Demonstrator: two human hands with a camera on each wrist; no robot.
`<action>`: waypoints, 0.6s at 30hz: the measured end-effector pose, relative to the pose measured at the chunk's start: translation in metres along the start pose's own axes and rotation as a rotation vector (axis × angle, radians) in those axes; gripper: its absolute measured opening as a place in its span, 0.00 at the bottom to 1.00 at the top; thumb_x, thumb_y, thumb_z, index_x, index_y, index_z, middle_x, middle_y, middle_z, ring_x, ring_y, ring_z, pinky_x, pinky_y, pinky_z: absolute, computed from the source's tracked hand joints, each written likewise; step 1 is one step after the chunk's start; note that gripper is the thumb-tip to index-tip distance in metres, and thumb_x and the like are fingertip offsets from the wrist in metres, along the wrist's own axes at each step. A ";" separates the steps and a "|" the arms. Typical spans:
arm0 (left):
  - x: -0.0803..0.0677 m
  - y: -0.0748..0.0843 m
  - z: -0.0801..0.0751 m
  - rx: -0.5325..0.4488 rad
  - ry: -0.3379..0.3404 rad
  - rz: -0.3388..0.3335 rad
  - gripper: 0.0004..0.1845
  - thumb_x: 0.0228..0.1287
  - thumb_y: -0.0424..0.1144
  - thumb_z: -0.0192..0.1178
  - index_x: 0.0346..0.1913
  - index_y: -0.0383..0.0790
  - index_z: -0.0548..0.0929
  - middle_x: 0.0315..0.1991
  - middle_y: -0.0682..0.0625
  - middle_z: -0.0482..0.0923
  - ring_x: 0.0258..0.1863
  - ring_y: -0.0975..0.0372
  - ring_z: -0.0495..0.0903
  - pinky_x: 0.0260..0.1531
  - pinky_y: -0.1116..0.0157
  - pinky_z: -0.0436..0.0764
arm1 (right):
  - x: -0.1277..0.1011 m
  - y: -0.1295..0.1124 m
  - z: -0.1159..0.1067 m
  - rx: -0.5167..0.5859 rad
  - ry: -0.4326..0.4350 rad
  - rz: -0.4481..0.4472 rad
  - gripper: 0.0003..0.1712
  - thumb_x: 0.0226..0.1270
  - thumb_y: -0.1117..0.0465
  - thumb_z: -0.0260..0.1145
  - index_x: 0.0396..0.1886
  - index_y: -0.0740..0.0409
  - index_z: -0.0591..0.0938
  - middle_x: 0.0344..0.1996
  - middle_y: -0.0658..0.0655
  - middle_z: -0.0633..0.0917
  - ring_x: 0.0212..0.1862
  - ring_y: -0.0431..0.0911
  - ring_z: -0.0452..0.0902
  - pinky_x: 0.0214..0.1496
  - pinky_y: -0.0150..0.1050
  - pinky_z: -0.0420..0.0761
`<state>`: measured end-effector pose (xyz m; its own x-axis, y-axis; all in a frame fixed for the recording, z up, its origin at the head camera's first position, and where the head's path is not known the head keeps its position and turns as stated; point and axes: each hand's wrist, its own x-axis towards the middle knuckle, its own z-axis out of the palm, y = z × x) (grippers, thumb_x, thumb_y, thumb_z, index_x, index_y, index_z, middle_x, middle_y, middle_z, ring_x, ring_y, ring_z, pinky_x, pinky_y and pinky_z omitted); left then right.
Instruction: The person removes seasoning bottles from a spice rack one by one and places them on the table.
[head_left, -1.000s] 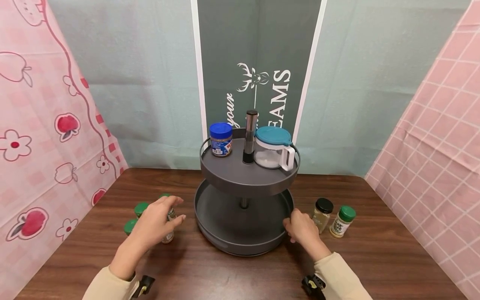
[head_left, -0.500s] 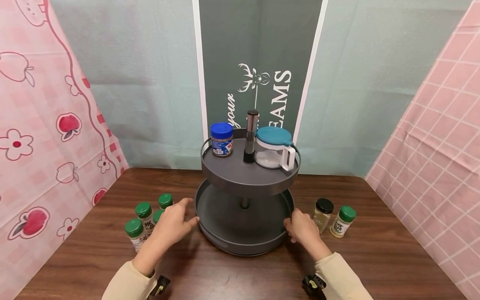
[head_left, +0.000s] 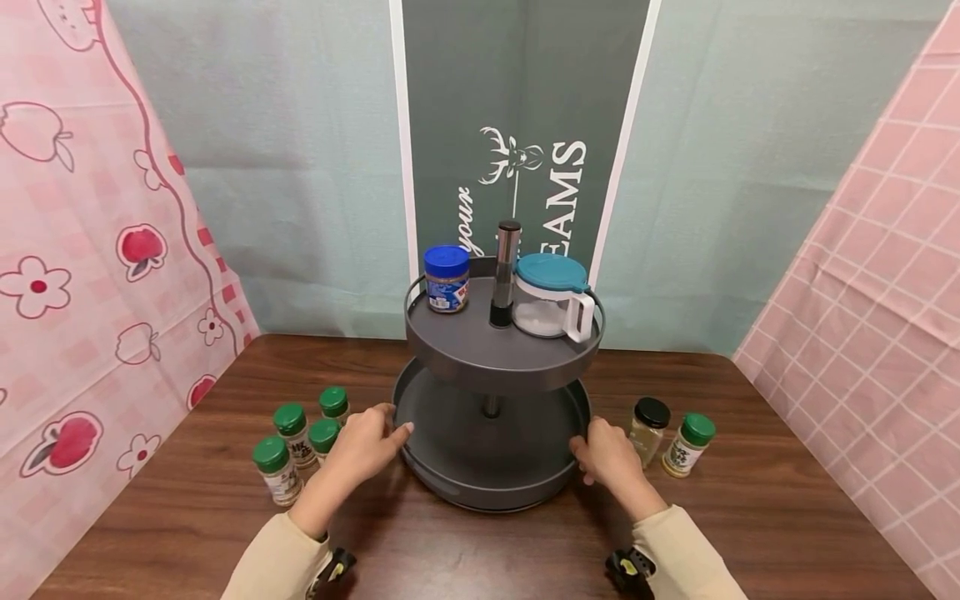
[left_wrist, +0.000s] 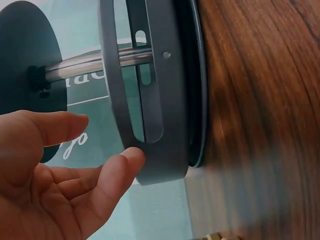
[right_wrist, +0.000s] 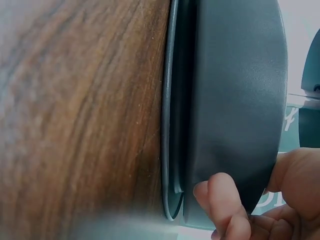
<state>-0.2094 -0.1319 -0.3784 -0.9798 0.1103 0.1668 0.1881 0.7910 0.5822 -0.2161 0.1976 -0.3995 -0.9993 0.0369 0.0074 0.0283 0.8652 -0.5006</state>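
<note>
two-tier turntable (head_left: pixel 491 467) between hands | left hand (head_left: pixel 365 442) loose, fingertips touching rim | right hand (head_left: pixel 609 454) gripping rim

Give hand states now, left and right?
Left hand: open, fingertips touching the lower tray's rim.
Right hand: gripping the rim, thumb and fingers curled round it.

Staged home-kitchen set: wooden table (head_left: pixel 750 517), patterned cloth backdrops (head_left: pixel 90 208), a two-tier rack (head_left: pixel 495 350) between the fingers (head_left: pixel 397 429), spice jars (head_left: pixel 300 437) just outside them.
</note>
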 end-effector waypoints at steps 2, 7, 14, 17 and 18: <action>0.002 0.000 0.002 -0.007 -0.016 -0.021 0.27 0.61 0.42 0.60 0.55 0.21 0.72 0.17 0.52 0.72 0.15 0.62 0.69 0.18 0.63 0.69 | 0.001 0.000 0.000 0.003 0.001 -0.013 0.08 0.60 0.63 0.55 0.27 0.64 0.72 0.10 0.53 0.74 0.12 0.43 0.73 0.19 0.40 0.71; 0.005 0.000 0.005 -0.012 -0.047 -0.058 0.25 0.60 0.41 0.61 0.53 0.22 0.74 0.17 0.50 0.71 0.16 0.61 0.70 0.21 0.62 0.70 | 0.001 0.000 -0.002 -0.010 -0.007 -0.023 0.11 0.61 0.62 0.55 0.22 0.63 0.72 0.08 0.53 0.74 0.12 0.44 0.72 0.18 0.39 0.70; 0.008 -0.003 0.009 -0.089 -0.091 -0.147 0.11 0.59 0.40 0.62 0.36 0.34 0.78 0.11 0.49 0.72 0.11 0.61 0.73 0.16 0.64 0.71 | 0.000 -0.001 -0.005 -0.005 -0.031 -0.029 0.14 0.63 0.61 0.56 0.18 0.61 0.72 0.07 0.53 0.74 0.13 0.45 0.73 0.18 0.39 0.69; 0.010 -0.004 0.010 -0.089 -0.094 -0.165 0.10 0.58 0.40 0.63 0.31 0.35 0.78 0.11 0.49 0.72 0.11 0.61 0.74 0.16 0.64 0.71 | 0.000 -0.001 -0.007 0.000 -0.038 -0.034 0.16 0.63 0.59 0.58 0.17 0.60 0.72 0.06 0.53 0.73 0.13 0.46 0.74 0.18 0.39 0.70; 0.010 -0.004 0.010 -0.086 -0.095 -0.169 0.11 0.58 0.41 0.63 0.29 0.35 0.77 0.11 0.49 0.73 0.11 0.61 0.74 0.17 0.64 0.71 | 0.000 -0.001 -0.007 -0.002 -0.039 -0.035 0.17 0.63 0.59 0.59 0.16 0.60 0.73 0.06 0.52 0.73 0.13 0.46 0.74 0.18 0.39 0.70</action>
<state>-0.2210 -0.1279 -0.3873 -0.9991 0.0398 -0.0122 0.0218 0.7495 0.6617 -0.2162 0.2003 -0.3924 -0.9999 -0.0131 -0.0092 -0.0068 0.8668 -0.4986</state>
